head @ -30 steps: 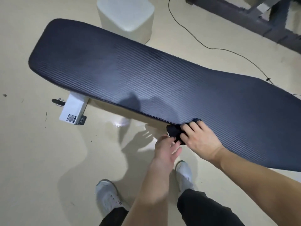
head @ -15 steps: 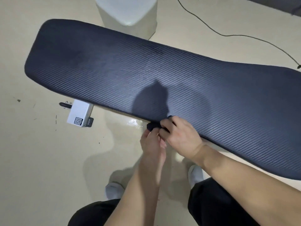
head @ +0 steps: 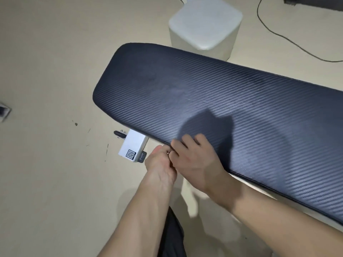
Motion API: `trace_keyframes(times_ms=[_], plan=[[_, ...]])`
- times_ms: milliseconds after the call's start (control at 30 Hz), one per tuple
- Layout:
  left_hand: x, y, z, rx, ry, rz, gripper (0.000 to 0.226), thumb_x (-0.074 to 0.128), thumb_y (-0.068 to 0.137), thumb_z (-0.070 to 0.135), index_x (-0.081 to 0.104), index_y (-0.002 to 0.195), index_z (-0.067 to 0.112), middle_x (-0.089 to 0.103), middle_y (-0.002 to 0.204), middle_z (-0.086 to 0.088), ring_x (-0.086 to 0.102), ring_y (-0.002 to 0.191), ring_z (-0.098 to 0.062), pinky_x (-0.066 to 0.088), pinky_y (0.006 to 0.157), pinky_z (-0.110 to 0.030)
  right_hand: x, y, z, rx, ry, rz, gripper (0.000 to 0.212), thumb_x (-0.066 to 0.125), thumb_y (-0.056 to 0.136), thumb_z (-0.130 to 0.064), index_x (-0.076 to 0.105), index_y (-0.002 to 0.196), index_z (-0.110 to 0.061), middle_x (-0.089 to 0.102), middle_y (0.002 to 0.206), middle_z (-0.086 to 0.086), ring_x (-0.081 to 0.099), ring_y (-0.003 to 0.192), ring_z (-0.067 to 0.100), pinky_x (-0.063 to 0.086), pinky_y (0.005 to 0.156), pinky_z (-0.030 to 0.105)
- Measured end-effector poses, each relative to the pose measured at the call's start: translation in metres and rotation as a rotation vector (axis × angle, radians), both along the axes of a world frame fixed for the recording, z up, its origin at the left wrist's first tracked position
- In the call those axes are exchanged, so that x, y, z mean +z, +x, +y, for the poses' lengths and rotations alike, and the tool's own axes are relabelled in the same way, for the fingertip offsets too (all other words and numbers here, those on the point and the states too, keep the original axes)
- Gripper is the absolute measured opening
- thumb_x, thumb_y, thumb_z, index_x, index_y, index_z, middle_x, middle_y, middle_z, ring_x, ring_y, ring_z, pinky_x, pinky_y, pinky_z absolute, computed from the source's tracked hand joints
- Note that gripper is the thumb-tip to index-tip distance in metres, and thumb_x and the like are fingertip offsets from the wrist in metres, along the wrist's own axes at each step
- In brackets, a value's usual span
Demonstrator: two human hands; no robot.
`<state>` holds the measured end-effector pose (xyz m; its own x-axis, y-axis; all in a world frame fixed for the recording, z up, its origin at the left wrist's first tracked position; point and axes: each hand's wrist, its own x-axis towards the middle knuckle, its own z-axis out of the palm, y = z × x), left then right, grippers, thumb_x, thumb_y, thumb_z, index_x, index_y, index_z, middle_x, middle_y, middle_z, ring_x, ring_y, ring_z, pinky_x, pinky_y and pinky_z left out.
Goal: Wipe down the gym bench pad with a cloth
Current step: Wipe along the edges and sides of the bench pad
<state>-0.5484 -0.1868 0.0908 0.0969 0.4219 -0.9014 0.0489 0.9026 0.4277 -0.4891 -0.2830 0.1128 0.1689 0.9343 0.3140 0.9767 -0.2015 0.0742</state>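
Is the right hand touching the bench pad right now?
Touching. The head view shows the right hand lying across the near edge of the bench pad, fingers flat on its ribbed surface, no gap visible.

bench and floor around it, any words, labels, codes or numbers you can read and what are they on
No words or numbers can be read.
QR code sticker on the white bench foot: a code pattern only, too small to scan.
Dark tab beside that sticker: possible marking, too blurred to read.
Pad: ribbed texture only, no print.
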Motion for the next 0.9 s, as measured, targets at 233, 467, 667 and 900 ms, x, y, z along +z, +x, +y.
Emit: trace_keyframes(times_ms=[233, 467, 667, 900], plan=[[0.012, -0.021, 0.060, 0.343, 0.260, -0.012, 0.038, 0.064, 0.074, -0.013, 0.056, 0.102, 0.012, 0.060, 0.078, -0.008, 0.054, 0.068, -0.023, 0.049, 0.065, -0.035, 0.008, -0.012, 0.085, -0.005, 0.068, 0.113, 0.014, 0.070, 0.065, -0.008, 0.062, 0.066, -0.020, 0.050, 0.069, -0.003, 0.049, 0.072, 0.024, 0.020, 0.067, 0.037], [0.036, -0.030, 0.112, 0.481, 0.468, -0.014, 0.041, 0.065, 0.079, -0.014, 0.051, 0.105, 0.014, 0.057, 0.055, 0.001, 0.046, 0.042, -0.017, 0.044, 0.044, -0.021, 0.022, -0.027, 0.159, -0.075, 0.181, 0.128, 0.020, 0.054, 0.070, -0.003, 0.057, 0.058, -0.019, 0.033, 0.067, 0.000, 0.029, 0.068, 0.023, 0.013, 0.068, 0.039], [0.021, -0.028, 0.073, 0.240, 0.554, 0.075, 0.015, 0.073, 0.089, 0.014, 0.061, 0.080, 0.012, 0.065, 0.069, 0.000, 0.056, 0.054, -0.014, 0.048, 0.050, -0.025, 0.011, -0.011, 0.124, 0.005, 0.167, 0.104, 0.016, 0.062, 0.080, -0.009, 0.057, 0.072, -0.022, 0.050, 0.073, 0.000, 0.046, 0.068, 0.025, 0.019, 0.066, 0.039], [0.003, -0.015, -0.039, -0.112, 0.432, 0.064, 0.035, 0.053, 0.096, 0.041, 0.063, 0.103, 0.009, 0.074, 0.091, -0.007, 0.067, 0.079, -0.021, 0.053, 0.076, -0.036, 0.001, 0.005, 0.000, 0.004, 0.109, 0.036, 0.013, 0.053, 0.091, -0.013, 0.057, 0.083, -0.023, 0.056, 0.082, 0.002, 0.043, 0.065, 0.025, 0.017, 0.062, 0.035]])
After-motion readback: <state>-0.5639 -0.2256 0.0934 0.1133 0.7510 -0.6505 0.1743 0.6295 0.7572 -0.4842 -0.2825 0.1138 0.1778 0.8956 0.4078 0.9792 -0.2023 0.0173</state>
